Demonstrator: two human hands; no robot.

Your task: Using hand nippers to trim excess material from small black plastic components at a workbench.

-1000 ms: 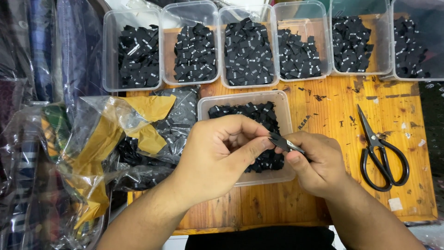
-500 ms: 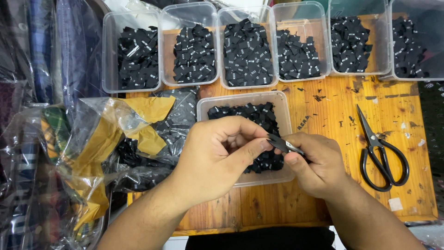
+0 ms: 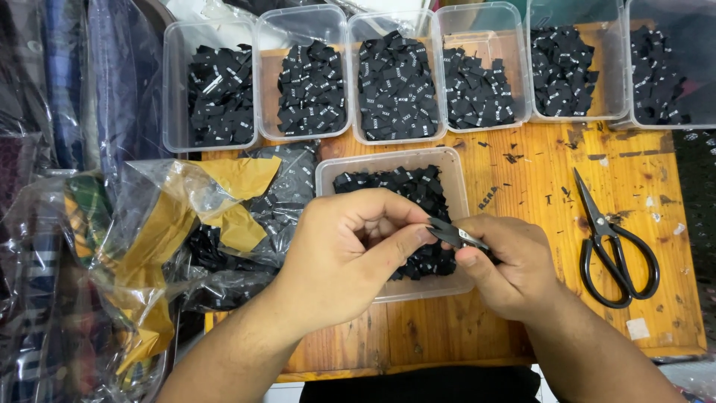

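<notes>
My left hand (image 3: 350, 250) and my right hand (image 3: 511, 261) meet above a clear plastic tub (image 3: 453, 175) filled with small black fabric labels. Both hands pinch the same small black label (image 3: 451, 234) between thumb and fingertips, the left from the left end, the right from the right end. The label is held just above the heap of labels (image 3: 406, 186) in the tub. My forearms come up from the lower edge of the view.
Several clear tubs (image 3: 173, 89) of black labels line the back of the wooden table (image 3: 522, 179). Black scissors (image 3: 608, 242) lie shut at the right. Crinkled plastic bags (image 3: 156, 224) with yellow paper and more labels sit at the left.
Both hands stay over the tub with the label between them; the fingers have shifted only slightly.
</notes>
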